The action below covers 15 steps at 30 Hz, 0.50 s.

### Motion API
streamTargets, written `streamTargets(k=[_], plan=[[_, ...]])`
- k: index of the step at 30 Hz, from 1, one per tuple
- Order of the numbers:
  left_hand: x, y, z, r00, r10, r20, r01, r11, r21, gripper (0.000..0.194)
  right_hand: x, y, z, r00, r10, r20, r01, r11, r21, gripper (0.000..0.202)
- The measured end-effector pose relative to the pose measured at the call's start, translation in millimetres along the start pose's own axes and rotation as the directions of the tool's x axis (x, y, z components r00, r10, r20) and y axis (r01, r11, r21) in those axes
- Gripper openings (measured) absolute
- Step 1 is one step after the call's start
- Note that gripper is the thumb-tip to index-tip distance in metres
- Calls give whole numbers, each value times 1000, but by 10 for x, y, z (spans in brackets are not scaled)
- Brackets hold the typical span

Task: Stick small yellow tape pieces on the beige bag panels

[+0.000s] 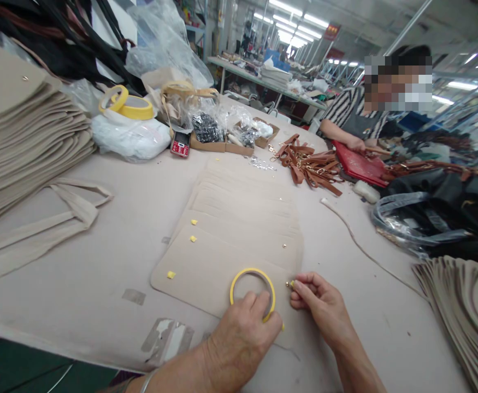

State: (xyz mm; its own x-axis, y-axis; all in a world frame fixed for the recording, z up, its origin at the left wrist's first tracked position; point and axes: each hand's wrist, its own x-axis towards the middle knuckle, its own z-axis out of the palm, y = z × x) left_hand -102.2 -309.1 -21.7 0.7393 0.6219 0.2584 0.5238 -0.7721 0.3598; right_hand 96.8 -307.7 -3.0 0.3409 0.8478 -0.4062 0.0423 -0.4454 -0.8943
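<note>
My left hand is closed around the lower edge of a roll of yellow tape, held above the nearest beige panel. To its right, my right hand pinches a small bit of yellow tape with thumb and fingertips. This bit is at a small metal stud by the panel's right edge; whether it is stuck down I cannot tell. Several such panels lie overlapped in a row going away from me. Yellow tape squares mark their left sides, and another stud shows on the right.
Tall stacks of beige panels stand at left and right. Beige straps lie left. Further back are spare tape rolls, a red calculator-like device and brown straps. Across the table a person handles a red item.
</note>
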Motion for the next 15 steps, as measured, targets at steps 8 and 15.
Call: streamTargets(k=[8,15], plan=[[-2,-6,-7,999,11,36,-12,1000,5,3,-18,33,141,997,-79,-10,76,986,-151,40],[5,6,-4,1000,12,29,-12,1000,-3,3,-5,44,147,993,-100,-68,80,965,-248,33]])
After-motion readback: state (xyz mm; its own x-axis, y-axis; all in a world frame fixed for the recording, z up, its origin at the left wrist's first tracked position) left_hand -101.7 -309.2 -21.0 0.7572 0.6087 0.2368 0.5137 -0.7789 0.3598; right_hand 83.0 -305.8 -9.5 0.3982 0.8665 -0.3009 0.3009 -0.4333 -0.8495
